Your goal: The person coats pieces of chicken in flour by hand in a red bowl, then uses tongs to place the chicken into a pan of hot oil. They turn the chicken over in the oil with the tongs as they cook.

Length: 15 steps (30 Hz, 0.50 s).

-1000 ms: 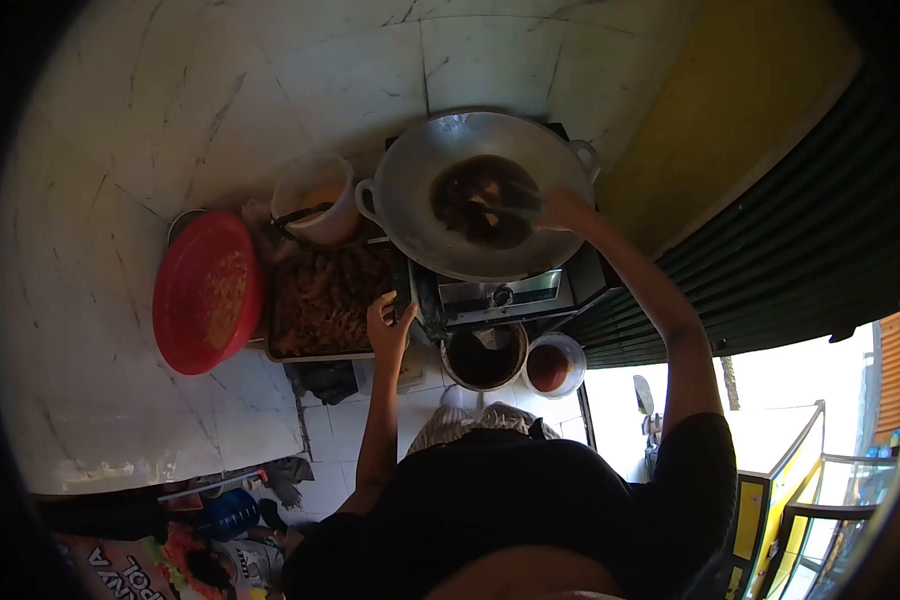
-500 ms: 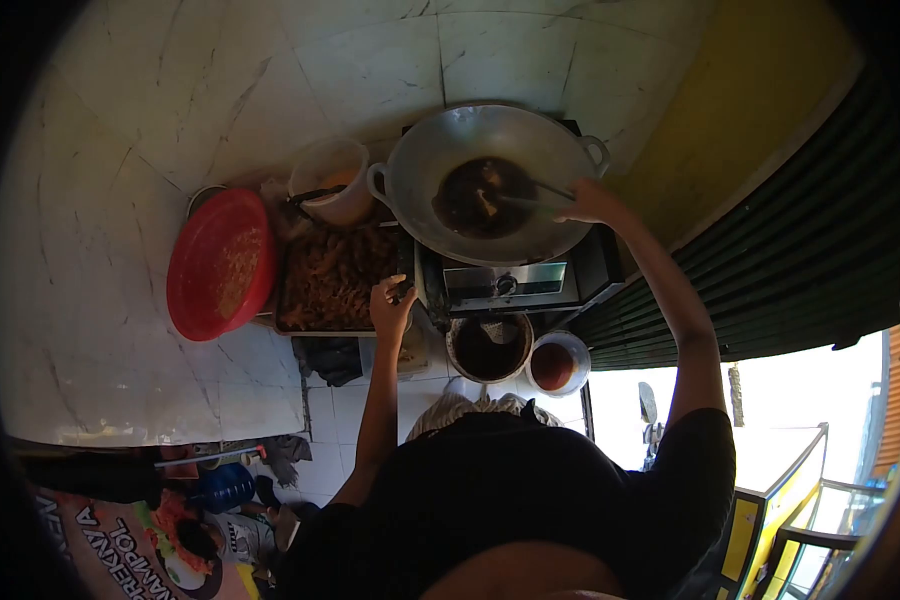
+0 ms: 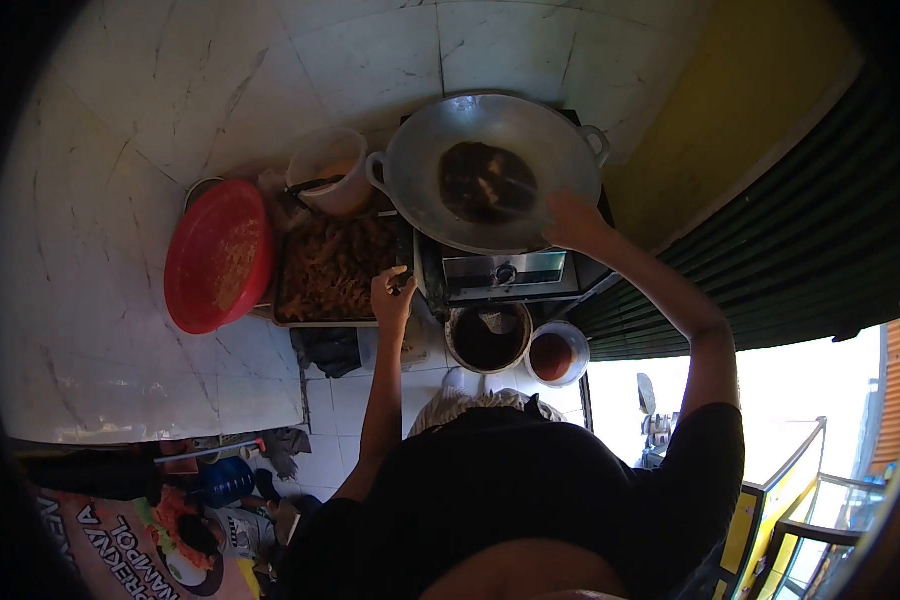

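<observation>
My right hand (image 3: pixel 576 222) is closed over the near right side of a large metal wok (image 3: pixel 415 175). It grips metal tongs (image 3: pixel 518 189), blurred now, whose ends reach into the dark oil. Pale pieces of food (image 3: pixel 490 185) show in that oil. My left hand (image 3: pixel 394 290) is at the near right corner of a tray (image 3: pixel 332 323) heaped with brown fried pieces (image 3: pixel 335 265). Its fingers curl loosely, with a gap to the thumb and nothing visible held.
The wok stands on a gas stove (image 3: pixel 505 271). Left are a red basin (image 3: pixel 195 250) with crumbs and a translucent tub (image 3: pixel 320 150). A dark-filled pot (image 3: pixel 489 340) and a white bucket (image 3: pixel 570 350) stand below. Another person (image 3: pixel 238 530) is at lower left.
My right hand has moved a little left and nearer to me, drawing the tongs with it. My left hand keeps its place at the tray corner. The whole view has shifted slightly.
</observation>
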Motion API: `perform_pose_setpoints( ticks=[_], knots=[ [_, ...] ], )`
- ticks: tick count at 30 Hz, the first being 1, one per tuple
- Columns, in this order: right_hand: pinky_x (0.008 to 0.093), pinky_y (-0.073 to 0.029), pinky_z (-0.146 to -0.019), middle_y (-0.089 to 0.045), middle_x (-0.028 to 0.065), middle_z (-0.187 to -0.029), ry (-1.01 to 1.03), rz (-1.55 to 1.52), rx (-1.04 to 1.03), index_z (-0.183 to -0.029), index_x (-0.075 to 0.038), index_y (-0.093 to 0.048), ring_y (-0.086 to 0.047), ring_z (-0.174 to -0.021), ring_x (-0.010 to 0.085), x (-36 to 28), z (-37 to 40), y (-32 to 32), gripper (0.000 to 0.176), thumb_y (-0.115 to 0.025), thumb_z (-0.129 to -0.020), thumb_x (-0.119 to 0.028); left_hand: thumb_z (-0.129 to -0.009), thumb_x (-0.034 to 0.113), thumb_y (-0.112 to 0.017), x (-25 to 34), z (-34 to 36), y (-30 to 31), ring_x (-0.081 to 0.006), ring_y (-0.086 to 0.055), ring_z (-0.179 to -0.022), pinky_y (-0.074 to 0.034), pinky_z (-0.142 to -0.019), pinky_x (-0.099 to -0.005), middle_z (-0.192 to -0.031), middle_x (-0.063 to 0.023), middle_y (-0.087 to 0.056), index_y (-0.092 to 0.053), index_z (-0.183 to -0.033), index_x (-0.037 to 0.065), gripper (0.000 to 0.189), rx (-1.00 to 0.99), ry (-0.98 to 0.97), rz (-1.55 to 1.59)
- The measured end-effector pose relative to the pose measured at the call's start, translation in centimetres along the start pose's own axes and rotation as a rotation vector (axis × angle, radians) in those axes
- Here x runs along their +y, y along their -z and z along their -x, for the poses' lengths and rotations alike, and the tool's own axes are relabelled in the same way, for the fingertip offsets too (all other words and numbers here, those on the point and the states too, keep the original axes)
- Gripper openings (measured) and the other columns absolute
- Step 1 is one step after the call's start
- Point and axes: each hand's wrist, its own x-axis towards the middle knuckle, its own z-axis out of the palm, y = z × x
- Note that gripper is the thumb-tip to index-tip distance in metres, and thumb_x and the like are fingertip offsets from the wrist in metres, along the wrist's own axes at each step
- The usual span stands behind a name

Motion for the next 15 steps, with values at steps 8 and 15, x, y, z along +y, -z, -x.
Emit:
perform_pose_setpoints(
  ticks=[8,15],
  knots=[
    [0.0377,-0.049,-0.068,-0.048,0.0214,-0.093,0.002,0.127,-0.039,-0.086,0.007,-0.053,-0.058,-0.081,0.0334,-2.1,-0.7,-1.8,0.027,-0.061,-0.062,-0.002,-0.07,0.017,-0.069,0.7,0.1,0.1,-0.0207,-0.052,-0.084,-0.042,-0.076,-0.0321,-0.093,-0.0082,-0.053,-0.06,-0.094,0.007,0.027,-0.008,-0.037,-0.111],
    [0.0359,-0.049,-0.064,-0.055,0.0199,-0.082,-0.111,0.124,-0.107,-0.079,0.002,-0.058,-0.059,-0.078,0.0321,-0.4,-2.5,-1.6,0.021,-0.062,-0.061,-0.007,-0.071,0.016,-0.068,0.9,0.2,0.2,-0.0214,-0.052,-0.085,-0.042,-0.077,-0.0317,-0.093,-0.0091,-0.053,-0.059,-0.094,0.006,0.027,-0.004,-0.06,-0.145]
  ],
)
